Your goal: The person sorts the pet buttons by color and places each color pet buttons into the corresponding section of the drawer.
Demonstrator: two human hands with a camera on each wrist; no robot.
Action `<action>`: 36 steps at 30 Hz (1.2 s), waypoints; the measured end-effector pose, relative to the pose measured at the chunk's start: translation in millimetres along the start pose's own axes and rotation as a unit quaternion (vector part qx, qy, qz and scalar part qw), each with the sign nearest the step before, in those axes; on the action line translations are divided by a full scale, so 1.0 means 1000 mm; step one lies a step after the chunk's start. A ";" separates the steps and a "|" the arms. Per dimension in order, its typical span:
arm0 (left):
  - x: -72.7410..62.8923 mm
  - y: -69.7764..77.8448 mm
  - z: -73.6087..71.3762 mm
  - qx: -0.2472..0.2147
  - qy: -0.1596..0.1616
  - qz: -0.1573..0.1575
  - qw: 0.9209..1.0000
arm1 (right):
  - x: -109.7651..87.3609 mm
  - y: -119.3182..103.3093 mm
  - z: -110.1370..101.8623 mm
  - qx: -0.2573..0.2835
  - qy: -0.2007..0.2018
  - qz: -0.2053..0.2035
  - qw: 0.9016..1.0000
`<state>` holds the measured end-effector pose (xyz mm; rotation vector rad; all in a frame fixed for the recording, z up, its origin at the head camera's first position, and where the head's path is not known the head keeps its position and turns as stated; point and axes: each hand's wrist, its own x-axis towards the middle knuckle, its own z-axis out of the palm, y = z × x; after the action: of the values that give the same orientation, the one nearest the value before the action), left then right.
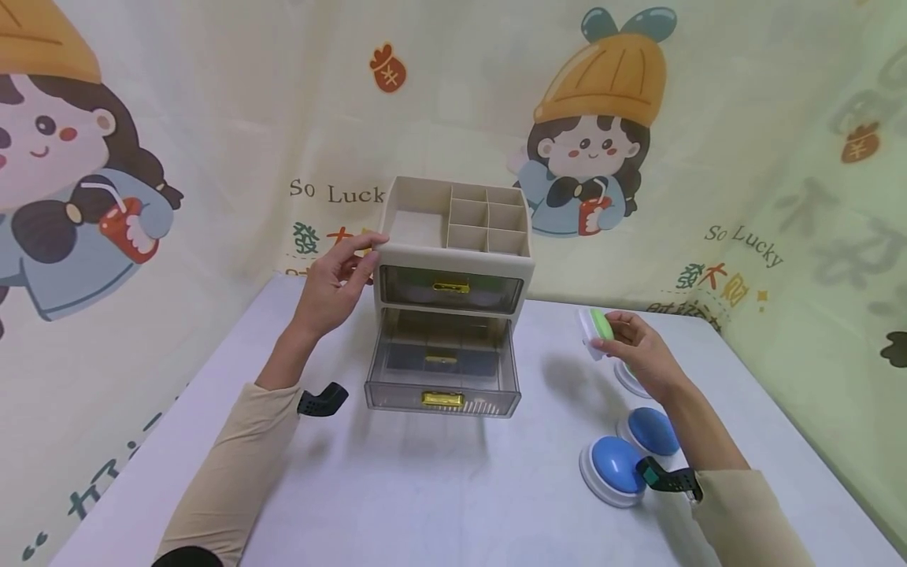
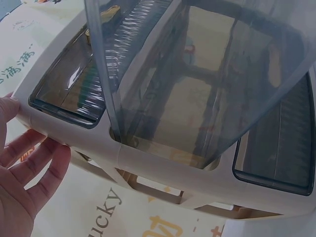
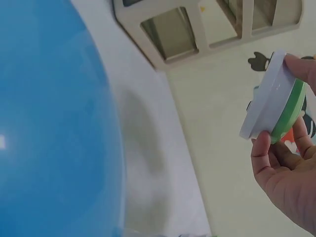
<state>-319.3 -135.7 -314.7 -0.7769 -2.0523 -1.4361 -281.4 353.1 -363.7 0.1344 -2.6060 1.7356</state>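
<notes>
My left hand (image 1: 327, 290) touches the upper left edge of a beige desktop drawer organizer (image 1: 404, 253), fingers mostly extended along its side. Its middle drawer (image 1: 397, 396), clear grey with a gold handle, is pulled out; the top drawer (image 1: 496, 293) is closed. To the right, my right hand (image 1: 643, 354) holds a round push button (image 3: 284, 101) with a green dome and white base, tilted on edge above the table. Thumb and fingers pinch its rim in the right wrist view. Beneath that hand lies another white-based button (image 1: 627, 379), largely hidden.
Two blue domed buttons (image 1: 615, 466) with white bases sit at the front right, near my right wrist. The organizer's top has several open compartments (image 1: 468, 213). A patterned cloth (image 1: 453, 102) hangs behind the white table (image 1: 425, 488).
</notes>
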 end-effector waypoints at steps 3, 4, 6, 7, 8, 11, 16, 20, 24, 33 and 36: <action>0.000 0.000 0.000 -0.001 0.000 -0.001 1.000 | -0.002 -0.003 0.002 0.000 0.002 -0.007 1.000; 0.000 0.000 0.000 -0.001 0.000 -0.002 1.000 | -0.003 -0.004 0.003 -0.002 0.003 -0.009 1.000; 0.001 0.000 0.000 -0.001 0.001 -0.002 1.000 | -0.004 -0.007 0.005 -0.014 0.008 -0.012 1.000; 0.001 -0.001 0.000 -0.001 0.001 -0.003 1.000 | -0.005 -0.008 0.006 -0.025 0.011 -0.013 1.000; 0.001 -0.001 0.000 0.000 0.001 -0.004 1.000 | -0.005 -0.010 0.007 -0.039 0.013 -0.015 0.999; 0.000 -0.001 0.000 0.002 0.001 -0.004 1.000 | -0.007 -0.014 0.011 -0.089 0.018 -0.022 0.996; 0.000 -0.001 0.000 0.002 0.002 -0.002 1.000 | -0.009 -0.017 0.015 -0.134 0.018 -0.034 0.990; 0.001 -0.001 0.000 0.000 0.002 -0.002 1.000 | -0.009 -0.020 0.017 -0.141 0.018 -0.042 0.989; 0.001 0.000 0.000 0.001 0.002 -0.001 1.000 | -0.012 -0.024 0.021 -0.144 0.017 -0.052 0.988; 0.001 0.000 0.000 0.000 0.001 -0.005 1.000 | -0.019 -0.037 0.034 -0.155 0.015 -0.096 0.983; 0.001 -0.001 0.000 -0.002 0.001 -0.003 1.000 | -0.021 -0.039 0.036 -0.159 0.014 -0.107 0.981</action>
<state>-320.9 -135.8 -314.7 -0.7701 -2.0526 -1.4451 -256.1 306.0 -342.4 0.3672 -2.6887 1.2285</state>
